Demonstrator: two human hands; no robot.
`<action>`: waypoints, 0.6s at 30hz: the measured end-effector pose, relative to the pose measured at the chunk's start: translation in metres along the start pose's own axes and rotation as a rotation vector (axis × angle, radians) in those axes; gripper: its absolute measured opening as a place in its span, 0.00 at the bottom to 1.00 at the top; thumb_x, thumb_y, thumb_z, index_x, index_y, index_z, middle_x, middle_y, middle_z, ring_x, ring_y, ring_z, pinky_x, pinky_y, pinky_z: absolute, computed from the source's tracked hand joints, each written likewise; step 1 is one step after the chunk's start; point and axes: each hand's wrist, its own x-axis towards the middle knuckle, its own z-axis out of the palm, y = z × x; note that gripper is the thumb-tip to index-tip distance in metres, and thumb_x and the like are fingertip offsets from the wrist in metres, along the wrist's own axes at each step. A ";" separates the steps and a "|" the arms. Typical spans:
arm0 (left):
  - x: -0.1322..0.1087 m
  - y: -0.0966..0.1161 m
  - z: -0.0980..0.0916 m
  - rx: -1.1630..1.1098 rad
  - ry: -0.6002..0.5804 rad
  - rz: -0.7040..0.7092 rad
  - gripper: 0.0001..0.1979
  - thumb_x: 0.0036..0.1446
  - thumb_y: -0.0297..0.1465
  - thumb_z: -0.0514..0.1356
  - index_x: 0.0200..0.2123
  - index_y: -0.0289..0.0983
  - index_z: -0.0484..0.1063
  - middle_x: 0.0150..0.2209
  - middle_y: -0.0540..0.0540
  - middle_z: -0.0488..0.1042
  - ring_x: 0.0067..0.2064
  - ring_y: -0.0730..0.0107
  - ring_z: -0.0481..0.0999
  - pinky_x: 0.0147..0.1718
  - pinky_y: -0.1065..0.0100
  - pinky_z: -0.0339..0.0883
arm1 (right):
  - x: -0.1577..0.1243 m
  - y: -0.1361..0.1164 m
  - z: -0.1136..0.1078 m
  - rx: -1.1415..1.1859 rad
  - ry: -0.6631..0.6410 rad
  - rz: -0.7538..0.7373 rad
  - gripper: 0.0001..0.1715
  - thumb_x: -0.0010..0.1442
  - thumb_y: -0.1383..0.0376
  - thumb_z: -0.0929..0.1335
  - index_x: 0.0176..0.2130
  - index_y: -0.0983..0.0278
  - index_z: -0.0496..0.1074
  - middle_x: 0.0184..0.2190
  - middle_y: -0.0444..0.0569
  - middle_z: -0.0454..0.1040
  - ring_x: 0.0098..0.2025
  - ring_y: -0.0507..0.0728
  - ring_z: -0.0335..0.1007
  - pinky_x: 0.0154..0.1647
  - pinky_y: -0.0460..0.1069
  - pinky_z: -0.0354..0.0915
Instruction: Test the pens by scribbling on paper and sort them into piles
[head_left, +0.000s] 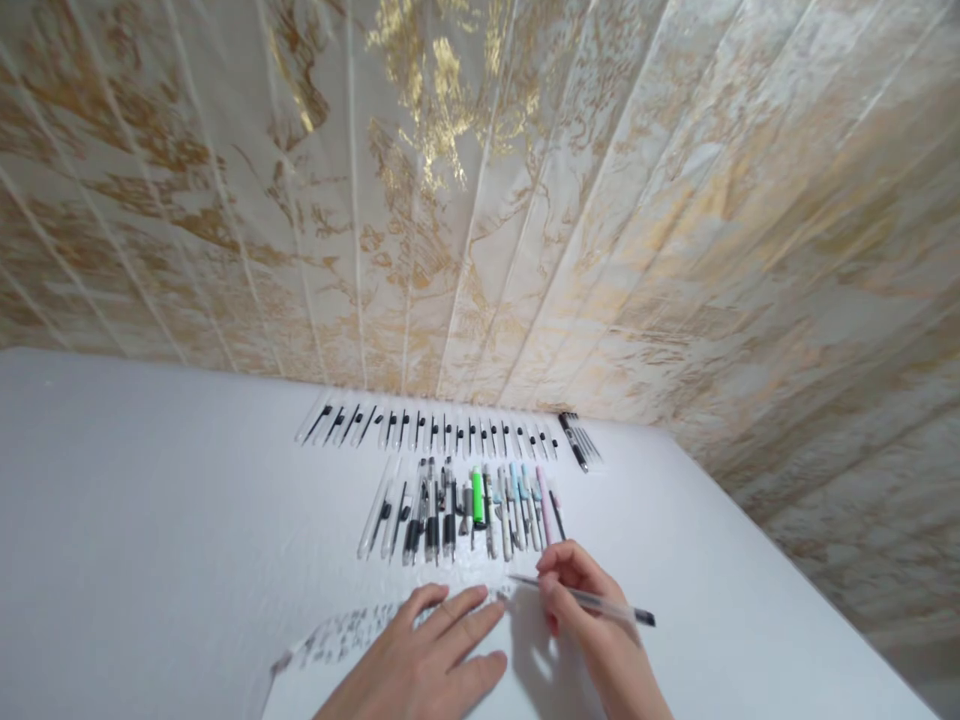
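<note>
My right hand (581,600) is closed around a clear-barrelled pen (607,604) with a dark end, held between thumb and fingers. The pen slants, its tip pointing left, close to a sheet of paper (322,690) on the table. Whether the tip touches the paper I cannot tell. Flat on that sheet lies my left hand (435,650), fingers spread, holding nothing. Rows of dark handwriting (352,630) show on the paper to the left of it. Just beyond my hands is a row of disassembled pens, among them a bright green one (478,495) and a pink one (544,500).
Farther back, a second row of clear pen barrels (420,430) with black caps and refills lies along the wall. At its right end sits a pack of black pens (579,442). A gold-patterned wall covering (450,250) rises behind the white table (150,500).
</note>
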 end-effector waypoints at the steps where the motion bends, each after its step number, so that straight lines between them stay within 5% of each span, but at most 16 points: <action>1: -0.001 -0.001 0.002 0.011 -0.011 0.009 0.11 0.65 0.34 0.55 0.48 0.41 0.71 0.57 0.41 0.71 0.59 0.53 0.67 0.52 0.57 0.57 | -0.001 0.003 0.000 -0.036 0.000 0.000 0.16 0.53 0.53 0.73 0.33 0.64 0.72 0.21 0.42 0.67 0.23 0.51 0.59 0.25 0.46 0.54; 5: -0.001 -0.001 0.001 0.047 0.051 0.020 0.09 0.63 0.31 0.56 0.46 0.40 0.72 0.55 0.40 0.73 0.57 0.52 0.70 0.51 0.56 0.58 | -0.003 0.007 0.002 -0.167 -0.010 -0.002 0.15 0.54 0.54 0.71 0.30 0.64 0.72 0.23 0.45 0.70 0.25 0.53 0.59 0.25 0.46 0.53; 12: 0.006 0.008 -0.031 0.077 0.022 0.026 0.11 0.68 0.29 0.50 0.45 0.39 0.73 0.52 0.39 0.76 0.51 0.57 0.75 0.47 0.60 0.64 | -0.004 0.010 0.007 -0.326 -0.009 -0.090 0.11 0.52 0.63 0.69 0.23 0.63 0.65 0.17 0.38 0.58 0.21 0.50 0.49 0.22 0.46 0.47; 18: -0.003 0.010 -0.010 0.106 0.083 -0.020 0.13 0.68 0.29 0.49 0.44 0.40 0.74 0.53 0.40 0.74 0.53 0.56 0.73 0.47 0.57 0.67 | -0.006 0.012 0.009 -0.363 -0.038 -0.077 0.10 0.52 0.63 0.67 0.23 0.63 0.65 0.17 0.38 0.59 0.21 0.49 0.49 0.22 0.45 0.47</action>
